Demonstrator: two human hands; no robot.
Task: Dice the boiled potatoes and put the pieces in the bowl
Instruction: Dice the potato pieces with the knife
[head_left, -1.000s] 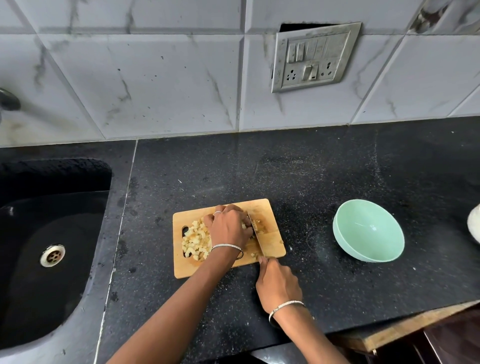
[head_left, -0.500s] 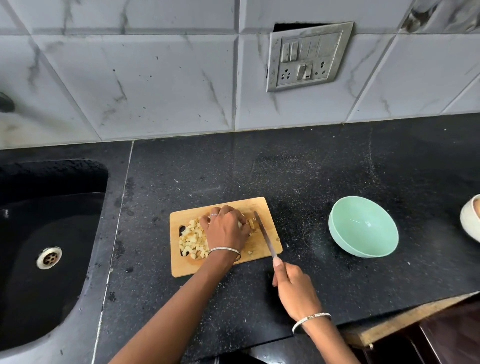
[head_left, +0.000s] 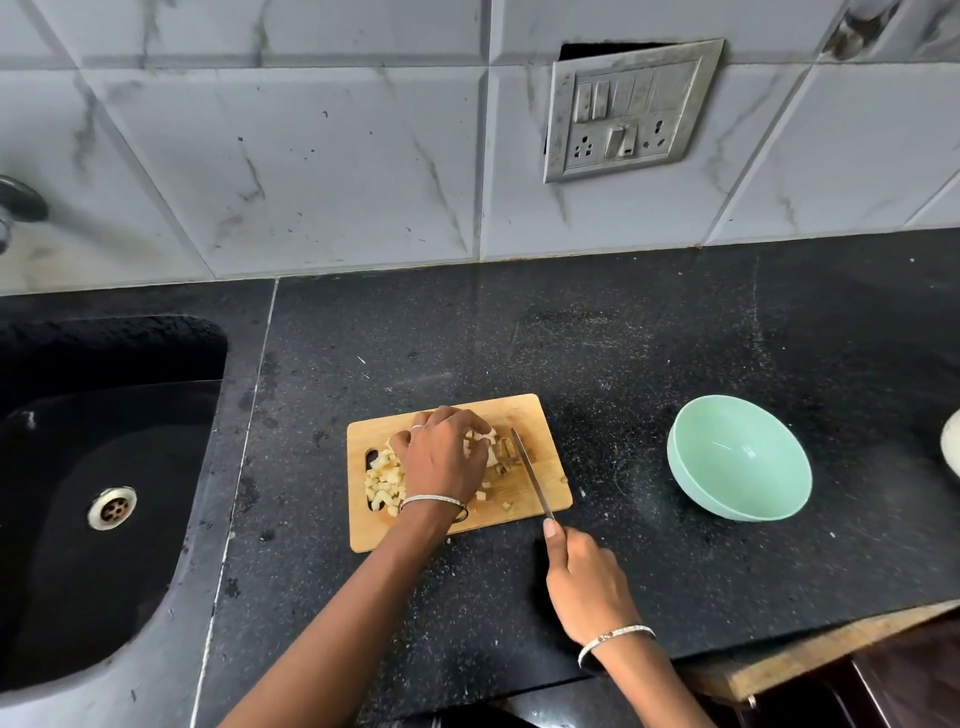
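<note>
A wooden cutting board (head_left: 540, 415) lies on the black counter. Diced potato pieces (head_left: 384, 480) are heaped on its left part, and a few loose bits lie near its front edge. My left hand (head_left: 444, 454) is curled over a pale potato piece (head_left: 491, 449) at the board's middle, holding it down. My right hand (head_left: 584, 584) grips the handle of a knife (head_left: 530, 473), whose blade slants over the board's right side, just right of the potato. A mint-green bowl (head_left: 740, 457) stands to the right of the board and looks empty.
A black sink (head_left: 98, 499) with a metal drain fills the left side. A white dish (head_left: 953, 441) shows at the right edge. The tiled wall with a switch plate (head_left: 628, 111) rises behind. The counter's front edge runs below my right wrist.
My right hand has drawn the knife back to the right, away from the potato, so the blade now stands clear of my left hand. My left hand stays on the potato.
</note>
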